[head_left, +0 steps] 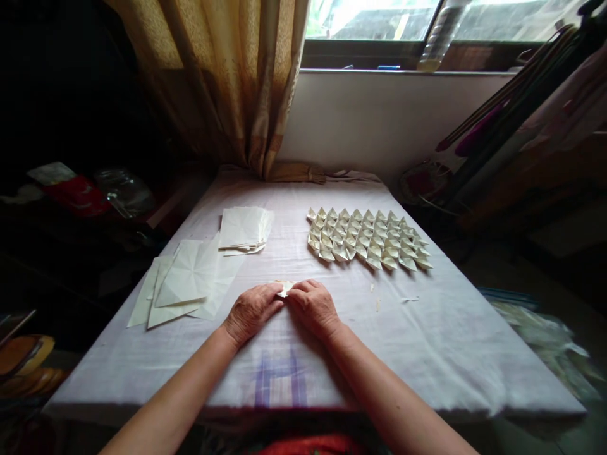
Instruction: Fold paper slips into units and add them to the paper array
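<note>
A small piece of folded paper (286, 289) is held at the middle of the table, pinched between both hands. My left hand (253, 309) grips its left side with the fingers closed. On the other side, my right hand (313, 304) has its fingers closed on the right part of it. The hands hide much of the paper. Rows of folded paper boats (365, 237) stand beyond my right hand. Left of my hands lie loose creased paper sheets (183, 278), and a stack of square paper (243, 227) sits behind them.
A white cloth (427, 354) covers the table. Small paper scraps (409, 299) lie on the right. A yellow curtain (227, 76) hangs at the back left, beside a window (379, 22). Plastic bags (545, 335) are on the floor at right.
</note>
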Available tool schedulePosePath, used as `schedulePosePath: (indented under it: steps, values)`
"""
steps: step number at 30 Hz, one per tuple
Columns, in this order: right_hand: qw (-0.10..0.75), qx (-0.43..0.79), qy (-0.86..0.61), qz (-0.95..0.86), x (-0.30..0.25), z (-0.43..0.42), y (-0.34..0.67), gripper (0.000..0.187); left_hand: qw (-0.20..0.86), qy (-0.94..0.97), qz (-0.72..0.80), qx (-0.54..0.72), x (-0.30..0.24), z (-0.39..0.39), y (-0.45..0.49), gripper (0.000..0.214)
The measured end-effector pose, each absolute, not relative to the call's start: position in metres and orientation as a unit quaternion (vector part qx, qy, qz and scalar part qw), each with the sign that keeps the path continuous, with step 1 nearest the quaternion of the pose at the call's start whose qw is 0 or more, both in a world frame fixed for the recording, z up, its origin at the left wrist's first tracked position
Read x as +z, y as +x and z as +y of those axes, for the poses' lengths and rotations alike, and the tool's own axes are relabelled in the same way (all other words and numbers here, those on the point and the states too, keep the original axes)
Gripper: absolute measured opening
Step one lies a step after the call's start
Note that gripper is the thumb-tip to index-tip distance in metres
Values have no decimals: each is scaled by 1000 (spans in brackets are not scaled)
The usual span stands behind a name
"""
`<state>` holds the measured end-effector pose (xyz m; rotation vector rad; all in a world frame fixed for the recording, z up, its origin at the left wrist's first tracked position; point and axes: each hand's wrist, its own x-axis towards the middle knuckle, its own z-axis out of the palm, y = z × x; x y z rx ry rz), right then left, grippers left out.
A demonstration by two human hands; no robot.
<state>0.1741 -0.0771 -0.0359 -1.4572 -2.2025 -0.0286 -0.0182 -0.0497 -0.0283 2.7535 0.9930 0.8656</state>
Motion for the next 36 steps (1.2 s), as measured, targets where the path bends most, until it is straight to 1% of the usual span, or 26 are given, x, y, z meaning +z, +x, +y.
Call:
schedulePosePath:
  steps: [6,14,22,28,36]
  values:
    - [243,-39,-524,-815,-34,-83,174,14,35,890,354,284,-26,-52,-19,14]
    - [219,-75,-495,-838,-33,-87,170,12,-18,895,369,252,-27,-55,-14,13]
    - [208,-79,-488,-844,-37,-86,170,14,-48,914,340,219,-33,-57,-14,17]
    - [215,-95,-497,-836,-38,-86,169,17,-55,914,337,220,-35,-56,-16,15]
    - [242,-125,-468,-840,-41,-85,169,19,-48,906,352,231,-33,-56,-16,12]
